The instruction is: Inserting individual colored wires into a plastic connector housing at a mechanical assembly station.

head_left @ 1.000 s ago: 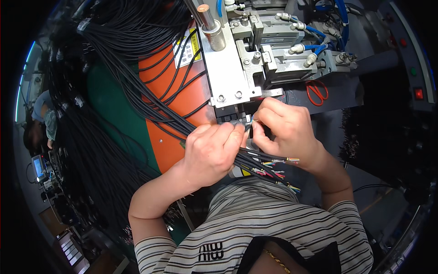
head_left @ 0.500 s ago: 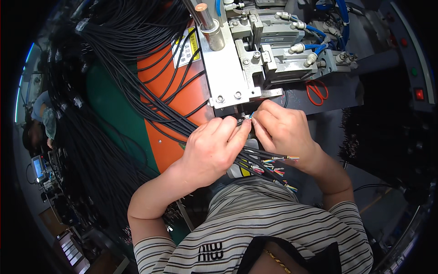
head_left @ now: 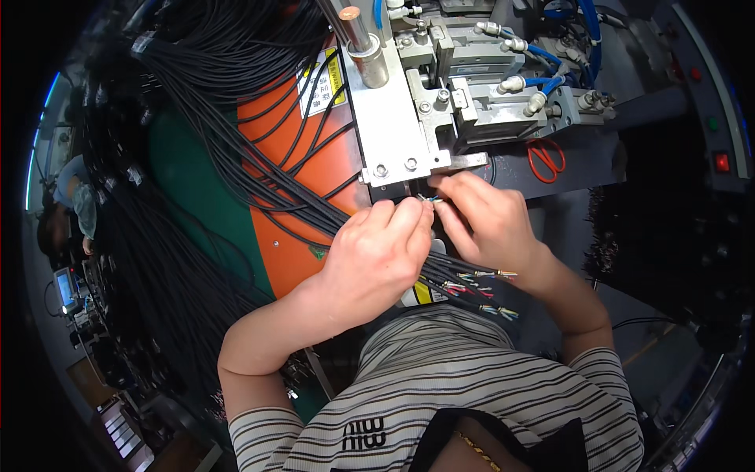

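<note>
Head view: black cables (head_left: 314, 209) run from upper left across orange surface (head_left: 295, 266) to centre. Left hand (head_left: 377, 258) closed on cables; grip close behind tips should steady them. Coloured wires (head_left: 429, 199) at centre, just below metal plate (head_left: 393, 118); better kept uncrossed. Right hand (head_left: 494, 220) narrow beside wires, cannot tell whether pinching; light fingertip pressure suits thin strands.

Signs are pointing to a factory workshop: a silver metal machine (head_left: 491, 59) with curving blue hoses (head_left: 591, 27) is standing at one o'clock, bundled black cables (head_left: 220, 47) are lying at eleven, a grey push-button panel (head_left: 702, 101) is standing at two.
</note>
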The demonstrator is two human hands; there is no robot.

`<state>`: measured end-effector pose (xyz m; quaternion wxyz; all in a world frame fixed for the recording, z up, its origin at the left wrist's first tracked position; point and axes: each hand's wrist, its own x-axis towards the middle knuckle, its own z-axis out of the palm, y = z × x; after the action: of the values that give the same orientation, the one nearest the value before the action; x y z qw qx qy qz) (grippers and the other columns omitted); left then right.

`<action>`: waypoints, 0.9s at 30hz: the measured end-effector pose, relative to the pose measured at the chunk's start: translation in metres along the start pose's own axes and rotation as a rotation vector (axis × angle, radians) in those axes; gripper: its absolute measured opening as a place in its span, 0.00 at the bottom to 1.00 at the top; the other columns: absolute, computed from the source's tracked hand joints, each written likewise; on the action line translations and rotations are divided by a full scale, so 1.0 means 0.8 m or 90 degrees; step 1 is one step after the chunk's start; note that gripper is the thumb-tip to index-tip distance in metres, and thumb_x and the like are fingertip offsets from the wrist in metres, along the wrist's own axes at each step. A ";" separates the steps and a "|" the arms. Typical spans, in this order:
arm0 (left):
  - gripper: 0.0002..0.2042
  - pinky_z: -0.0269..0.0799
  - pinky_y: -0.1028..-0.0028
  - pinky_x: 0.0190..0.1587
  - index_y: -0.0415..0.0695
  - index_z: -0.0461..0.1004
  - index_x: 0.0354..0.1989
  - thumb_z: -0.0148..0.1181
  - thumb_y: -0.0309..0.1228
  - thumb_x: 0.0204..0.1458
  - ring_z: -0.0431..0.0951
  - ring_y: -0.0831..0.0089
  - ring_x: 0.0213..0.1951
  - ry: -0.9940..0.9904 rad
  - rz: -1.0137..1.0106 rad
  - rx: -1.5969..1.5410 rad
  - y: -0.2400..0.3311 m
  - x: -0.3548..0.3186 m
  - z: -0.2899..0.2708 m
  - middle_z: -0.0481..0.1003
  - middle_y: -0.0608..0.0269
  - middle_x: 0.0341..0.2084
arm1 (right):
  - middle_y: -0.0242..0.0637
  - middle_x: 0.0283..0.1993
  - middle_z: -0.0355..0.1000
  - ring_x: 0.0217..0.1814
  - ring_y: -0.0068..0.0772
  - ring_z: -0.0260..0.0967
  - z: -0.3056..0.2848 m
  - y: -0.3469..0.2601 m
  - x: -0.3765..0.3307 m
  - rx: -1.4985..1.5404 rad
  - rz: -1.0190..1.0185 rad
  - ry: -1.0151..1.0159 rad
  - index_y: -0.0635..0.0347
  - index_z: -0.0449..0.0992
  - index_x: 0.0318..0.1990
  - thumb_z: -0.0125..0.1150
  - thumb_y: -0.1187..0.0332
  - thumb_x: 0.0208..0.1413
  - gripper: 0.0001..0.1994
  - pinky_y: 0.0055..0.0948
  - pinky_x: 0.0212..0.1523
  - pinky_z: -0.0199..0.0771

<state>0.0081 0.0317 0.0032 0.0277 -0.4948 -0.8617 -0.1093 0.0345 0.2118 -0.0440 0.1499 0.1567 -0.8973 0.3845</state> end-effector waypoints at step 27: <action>0.14 0.69 0.69 0.25 0.37 0.75 0.44 0.65 0.23 0.47 0.74 0.62 0.22 0.078 -0.101 -0.327 -0.018 -0.029 -0.017 0.74 0.56 0.24 | 0.29 0.33 0.72 0.23 0.07 0.62 0.007 -0.025 -0.002 0.428 0.130 0.025 0.70 0.75 0.31 0.61 0.78 0.55 0.03 0.14 0.21 0.59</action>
<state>0.0067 0.0018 0.0107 -0.0555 -0.4092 -0.8384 -0.3557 0.0427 0.1948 -0.0355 0.0684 0.0994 -0.7284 0.6744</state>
